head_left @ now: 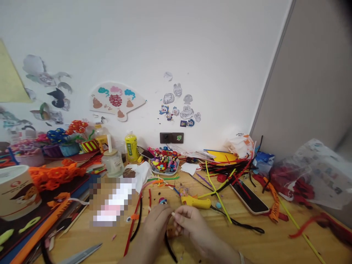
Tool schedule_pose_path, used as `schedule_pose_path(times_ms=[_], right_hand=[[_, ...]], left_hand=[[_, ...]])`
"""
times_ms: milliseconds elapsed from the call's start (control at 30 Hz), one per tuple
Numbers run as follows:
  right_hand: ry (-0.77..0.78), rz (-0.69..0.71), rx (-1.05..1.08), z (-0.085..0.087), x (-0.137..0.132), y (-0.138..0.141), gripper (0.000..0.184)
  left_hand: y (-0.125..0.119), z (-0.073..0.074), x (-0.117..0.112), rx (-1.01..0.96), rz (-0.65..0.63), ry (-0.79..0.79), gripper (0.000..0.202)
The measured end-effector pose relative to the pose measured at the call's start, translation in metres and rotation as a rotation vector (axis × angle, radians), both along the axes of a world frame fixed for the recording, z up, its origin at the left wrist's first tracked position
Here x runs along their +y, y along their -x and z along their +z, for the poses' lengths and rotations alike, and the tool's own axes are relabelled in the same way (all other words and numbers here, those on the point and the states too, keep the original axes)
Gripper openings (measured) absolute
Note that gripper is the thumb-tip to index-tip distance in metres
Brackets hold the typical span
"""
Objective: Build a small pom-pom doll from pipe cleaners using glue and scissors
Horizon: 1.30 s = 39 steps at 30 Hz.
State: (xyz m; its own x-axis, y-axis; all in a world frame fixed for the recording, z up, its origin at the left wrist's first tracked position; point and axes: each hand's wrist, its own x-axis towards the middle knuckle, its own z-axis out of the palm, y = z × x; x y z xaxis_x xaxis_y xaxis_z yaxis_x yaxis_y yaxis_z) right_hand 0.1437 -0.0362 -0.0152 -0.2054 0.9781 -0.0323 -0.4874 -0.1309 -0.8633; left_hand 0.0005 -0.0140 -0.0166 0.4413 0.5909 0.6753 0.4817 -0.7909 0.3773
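Note:
Near the front middle of the table, my left hand [157,224] is closed, and a small figure with a blue, white and red top [162,201] sticks up from its fingers. Close beside it, my right hand [191,224] pinches a small white piece [173,214] between thumb and forefinger. A black fuzzy stem [170,246] runs out below the left hand. Just behind the right hand lies a yellow glue gun [196,202] with a black cord. Several colourful finished figures [164,158] stand on a small tray [165,172] farther back.
Scissors [82,254] lie at front left, near a paper cup [18,192]. A phone [249,196] and many loose fuzzy stems [220,168] cover the right side. A glass jar [113,163] and yellow bottle [131,146] stand by the wall. Plastic bags [320,176] fill the right.

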Motion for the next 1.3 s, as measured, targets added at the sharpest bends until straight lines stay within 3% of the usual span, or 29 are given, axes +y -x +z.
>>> schedule_pose_path(times_ms=[233, 567, 667, 767, 900, 1000, 1167, 1300], right_hand=[[-0.054, -0.125, 0.007, -0.002, 0.004, 0.002, 0.028], [-0.621, -0.379, -0.814, -0.003, 0.002, -0.008, 0.008], [-0.789, -0.386, -0.939, -0.004, 0.000, -0.010, 0.015], [-0.856, -0.369, -0.993, -0.004, -0.002, -0.011, 0.016], [-0.832, -0.338, -0.942, -0.001, -0.002, -0.010, 0.017], [-0.706, -0.415, -0.872, 0.001, -0.001, -0.009, 0.012], [-0.362, -0.532, -0.538, 0.009, 0.001, -0.012, 0.018], [-0.279, -0.570, -0.374, 0.018, 0.002, -0.017, 0.024]], left_hand=[[-0.002, -0.003, 0.004, 0.031, -0.047, 0.161, 0.041], [-0.010, 0.016, -0.017, -0.011, -0.047, 0.393, 0.031], [-0.013, 0.018, -0.017, -0.074, -0.048, 0.494, 0.032], [-0.014, 0.016, -0.013, -0.158, -0.063, 0.597, 0.032], [-0.013, 0.008, -0.005, -0.327, -0.043, 0.721, 0.031], [-0.011, 0.004, -0.002, -0.440, -0.021, 0.738, 0.033], [-0.007, 0.008, -0.004, -0.235, 0.032, 0.551, 0.018], [-0.004, 0.011, -0.005, -0.090, 0.056, 0.421, 0.020]])
